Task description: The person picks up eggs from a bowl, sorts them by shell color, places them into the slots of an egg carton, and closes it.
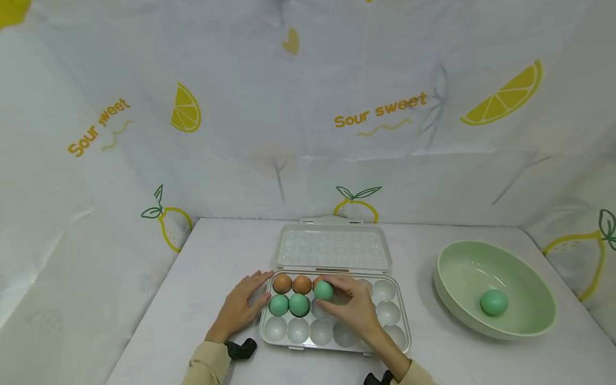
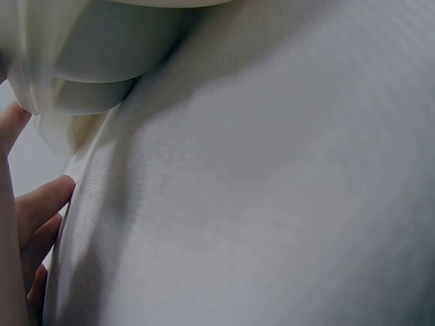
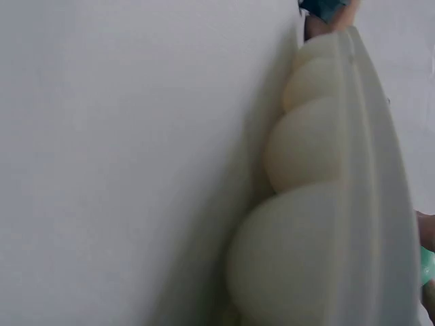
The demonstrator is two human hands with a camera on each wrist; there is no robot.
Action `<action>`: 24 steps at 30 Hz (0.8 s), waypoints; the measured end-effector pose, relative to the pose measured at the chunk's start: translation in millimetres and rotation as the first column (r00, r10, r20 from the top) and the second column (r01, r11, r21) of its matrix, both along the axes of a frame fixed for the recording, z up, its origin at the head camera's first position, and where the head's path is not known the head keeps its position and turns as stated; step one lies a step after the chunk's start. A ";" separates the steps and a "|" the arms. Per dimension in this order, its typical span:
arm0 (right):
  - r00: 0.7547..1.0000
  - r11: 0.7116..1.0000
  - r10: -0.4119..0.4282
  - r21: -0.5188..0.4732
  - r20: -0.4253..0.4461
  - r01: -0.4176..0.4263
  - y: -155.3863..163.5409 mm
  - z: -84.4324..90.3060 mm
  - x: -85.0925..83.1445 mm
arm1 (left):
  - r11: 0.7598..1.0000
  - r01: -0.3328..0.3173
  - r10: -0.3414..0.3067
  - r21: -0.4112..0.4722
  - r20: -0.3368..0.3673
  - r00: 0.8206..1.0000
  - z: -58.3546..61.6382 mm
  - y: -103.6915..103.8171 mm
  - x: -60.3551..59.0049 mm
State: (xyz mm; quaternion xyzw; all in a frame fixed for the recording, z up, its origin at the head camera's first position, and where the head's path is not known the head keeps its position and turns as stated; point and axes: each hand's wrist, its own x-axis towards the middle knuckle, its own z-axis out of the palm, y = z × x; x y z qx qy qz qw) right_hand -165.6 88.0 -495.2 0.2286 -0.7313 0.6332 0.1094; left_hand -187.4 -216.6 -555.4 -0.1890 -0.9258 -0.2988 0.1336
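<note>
An open clear egg tray (image 1: 385, 310) lies on the table, lid folded back. Its far row holds two brown eggs (image 1: 282, 283) and a third partly hidden one. Two green eggs (image 1: 278, 305) sit in the middle row. My right hand (image 1: 353, 305) pinches another green egg (image 1: 323, 290) just above the middle row, next to those two. My left hand (image 1: 243, 305) rests flat on the table with straight fingers touching the tray's left edge. The left wrist view shows fingertips (image 2: 41, 204) beside the tray's underside (image 2: 75, 68). The right wrist view shows the tray's cups (image 3: 312, 224) from the side.
A pale green bowl (image 1: 462, 267) stands at the right with one green egg (image 1: 493, 302) inside. The white table (image 1: 202, 267) is walled by lemon-print cloth (image 1: 308, 107) at the back and both sides.
</note>
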 end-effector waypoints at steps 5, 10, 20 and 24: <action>0.999 0.995 -0.049 0.083 0.006 0.048 -3.9 -7.7 7.0 | 1.000 0.001 -0.001 -0.002 0.001 1.000 1.2 0.4 -0.1; 0.997 0.985 -0.074 0.160 0.035 0.068 -4.8 -8.5 10.8 | 1.000 0.004 -0.004 0.006 0.009 1.000 3.5 0.5 -0.1; 0.995 0.955 -0.095 0.286 0.028 0.083 -3.6 -12.2 12.1 | 1.000 0.000 -0.001 0.017 0.026 1.000 2.1 0.7 0.8; 0.994 0.942 -0.106 0.318 -0.008 0.103 -3.9 -13.1 12.3 | 1.000 -0.002 0.001 0.019 0.028 1.000 2.7 1.2 1.2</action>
